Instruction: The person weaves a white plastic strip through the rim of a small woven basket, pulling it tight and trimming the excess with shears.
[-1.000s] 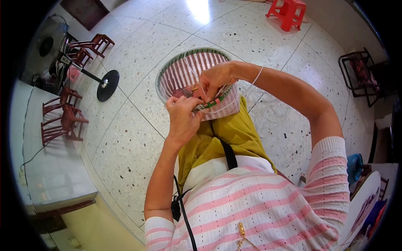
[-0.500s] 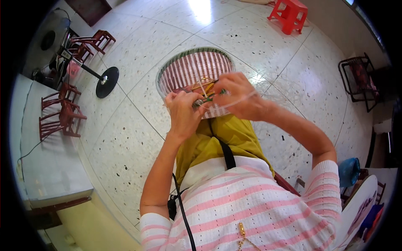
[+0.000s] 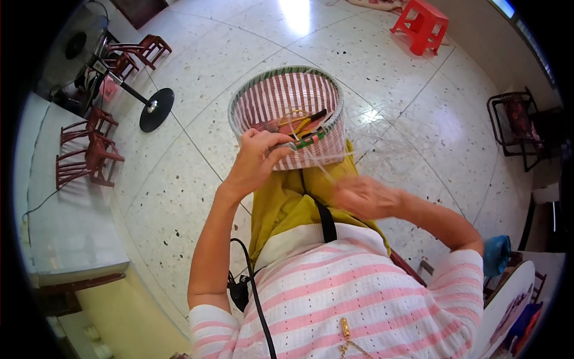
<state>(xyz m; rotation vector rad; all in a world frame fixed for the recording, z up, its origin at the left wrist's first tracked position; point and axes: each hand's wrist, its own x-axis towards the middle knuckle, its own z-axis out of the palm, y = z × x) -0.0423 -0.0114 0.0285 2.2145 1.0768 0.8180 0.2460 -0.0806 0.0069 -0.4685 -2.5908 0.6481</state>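
Note:
A woven basket [image 3: 286, 78] with red and white stripes and a green-wrapped rim stands against my knees. My left hand [image 3: 258, 157] pinches its near rim, thumb and fingers closed on the edge. Lower and to the right, my right hand [image 3: 366, 196] is closed on a clear plastic strip [image 3: 323, 170] that stretches up to the rim near my left fingertips. Motion smears the right fingers somewhat. Inside the basket lie yellow-handled pliers [image 3: 302, 125], a dark-handled tool [image 3: 318, 115] and some loose strips. A green and red stretch of wrapping [image 3: 311, 140] shows on the near rim.
Loose clear strips [image 3: 394, 143] trail over the tiled floor at the right. A red plastic stool [image 3: 421, 27] stands at the far right, a folding chair [image 3: 515, 125] nearer. On the left are a standing fan's round base [image 3: 156, 110] and several small wooden chairs [image 3: 98, 158].
My right hand has moved from the rim down and right toward my lap, drawing the clear strip along. The left hand stays on the near rim.

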